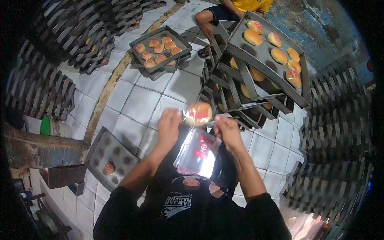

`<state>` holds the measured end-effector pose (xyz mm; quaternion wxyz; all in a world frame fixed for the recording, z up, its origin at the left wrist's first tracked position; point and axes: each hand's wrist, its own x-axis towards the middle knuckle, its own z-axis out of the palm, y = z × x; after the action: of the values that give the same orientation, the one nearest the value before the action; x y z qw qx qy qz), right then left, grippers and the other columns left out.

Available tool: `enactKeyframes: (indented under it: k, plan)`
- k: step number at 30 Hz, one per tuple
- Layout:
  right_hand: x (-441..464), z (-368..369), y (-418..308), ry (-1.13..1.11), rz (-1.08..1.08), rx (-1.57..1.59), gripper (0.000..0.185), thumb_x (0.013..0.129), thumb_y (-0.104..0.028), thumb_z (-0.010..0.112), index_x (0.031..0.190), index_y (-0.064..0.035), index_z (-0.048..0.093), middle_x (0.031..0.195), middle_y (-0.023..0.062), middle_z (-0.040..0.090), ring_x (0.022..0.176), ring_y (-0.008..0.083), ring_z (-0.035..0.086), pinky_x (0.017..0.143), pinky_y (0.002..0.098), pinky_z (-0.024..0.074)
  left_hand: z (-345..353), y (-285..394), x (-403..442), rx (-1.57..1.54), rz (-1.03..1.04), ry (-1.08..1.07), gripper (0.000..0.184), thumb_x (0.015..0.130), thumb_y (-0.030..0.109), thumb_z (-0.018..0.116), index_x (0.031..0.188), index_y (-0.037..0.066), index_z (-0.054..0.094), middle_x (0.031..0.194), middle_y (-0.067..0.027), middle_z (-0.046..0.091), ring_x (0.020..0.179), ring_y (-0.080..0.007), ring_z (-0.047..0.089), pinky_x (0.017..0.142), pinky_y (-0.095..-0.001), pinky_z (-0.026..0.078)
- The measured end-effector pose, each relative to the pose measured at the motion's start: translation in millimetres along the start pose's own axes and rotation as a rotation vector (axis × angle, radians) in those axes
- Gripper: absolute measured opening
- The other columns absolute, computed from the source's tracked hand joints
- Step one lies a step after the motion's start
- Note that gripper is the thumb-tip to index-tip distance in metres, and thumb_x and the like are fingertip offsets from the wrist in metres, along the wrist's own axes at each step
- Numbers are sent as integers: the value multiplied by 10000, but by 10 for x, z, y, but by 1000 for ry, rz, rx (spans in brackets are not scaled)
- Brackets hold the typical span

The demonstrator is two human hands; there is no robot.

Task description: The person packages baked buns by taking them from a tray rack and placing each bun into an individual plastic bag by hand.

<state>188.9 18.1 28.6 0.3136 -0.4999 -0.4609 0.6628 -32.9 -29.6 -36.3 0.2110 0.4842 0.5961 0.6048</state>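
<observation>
A bun in a clear plastic bag [199,113] hangs between my two hands, above my lap. My left hand [170,121] is closed at the left side of the bag, blurred a little. On the other side, my right hand [226,129] pinches the bag's right edge. Just below the bun lies a stack of clear bags with red print [199,153], resting on my lap.
Stacked trays with buns [262,80] stand at the right front, a person in a yellow shirt [250,5] behind them. Another tray of wrapped buns [138,45] is ahead left. A tray with one bun [96,160] lies at left. More stacked trays [340,128] line the right.
</observation>
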Motion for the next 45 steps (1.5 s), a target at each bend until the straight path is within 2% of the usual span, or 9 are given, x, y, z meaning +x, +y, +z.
enactKeyframes:
  k: [2, 5, 10, 15, 18, 25, 29, 39, 45]
  plan:
    - [16, -106, 666, -95, 102, 82, 294, 1042, -288, 610, 855, -66, 661, 760, 42, 669, 599, 103, 603, 510, 248, 466, -93, -165, -180, -190, -517, -195, 237, 992, 182, 624, 834, 11, 666, 749, -3, 571, 740, -103, 522, 659, -301, 415]
    - [-130, 95, 636, -14, 208, 241, 285, 1039, -281, 611, 972, -16, 692, 847, 77, 721, 653, 145, 653, 600, 279, 521, 43, -169, -11, -382, -455, -239, 194, 984, 178, 638, 858, 36, 678, 779, 21, 575, 748, -87, 514, 679, -282, 401]
    - [1, -422, -486, 423, -615, -491, 255, 993, -215, 643, 919, 22, 700, 775, 70, 665, 713, 84, 574, 648, 290, 487, 468, 176, 448, -721, -194, -356, 272, 1005, 172, 643, 1235, 30, 616, 1162, -74, 635, 1079, -156, 586, 939, -313, 450]
    - [129, -747, -1476, 722, -1031, -1162, 383, 954, -197, 699, 1277, -3, 630, 1127, 231, 710, 854, 335, 719, 785, 375, 556, 404, 365, 155, -254, -89, -657, 634, 925, 181, 701, 1482, 4, 454, 1442, -178, 546, 1302, -288, 561, 1097, -401, 439]
    - [-223, -568, -1101, 502, -789, -1053, 369, 932, -181, 711, 1266, -47, 633, 1140, 240, 696, 879, 352, 728, 744, 410, 580, 40, 468, -330, 464, 323, -642, 574, 873, 170, 706, 1419, 64, 565, 1543, -225, 444, 1468, -446, 337, 1174, -537, 337]
    - [-650, -297, 313, -96, -614, -1251, 349, 841, -169, 757, 1153, -46, 663, 996, 154, 675, 1034, 331, 655, 991, 418, 499, -206, 398, -435, 383, 614, -809, 335, 854, 133, 740, 1188, 104, 736, 1507, -180, 492, 1430, -460, 389, 1172, -561, 338]
    - [-518, -671, -453, -353, -648, -1112, 138, 849, -112, 739, 958, -40, 695, 896, 117, 660, 908, 317, 662, 850, 409, 540, -35, 533, -323, -423, -652, -1006, 307, 953, 122, 701, 1238, 7, 705, 1265, -187, 683, 1176, -211, 651, 1021, -398, 514]
    - [2274, -3014, -2551, 507, -171, -1544, 546, 1028, -471, 570, 1230, 30, 649, 1146, 299, 671, 1093, 431, 655, 944, 421, 507, 280, 163, -169, -446, -646, -511, 203, 1028, 140, 601, 1034, -41, 694, 883, -88, 722, 805, -150, 698, 764, -304, 557]
    - [2238, -2825, -2588, 295, -116, -916, 1016, 701, -464, 929, 1435, 62, 463, 1317, 203, 637, 1229, 280, 610, 1042, 392, 484, 257, 228, -38, -453, -626, -564, 228, 1039, 118, 567, 961, -48, 702, 870, -93, 725, 790, -166, 704, 744, -306, 558]
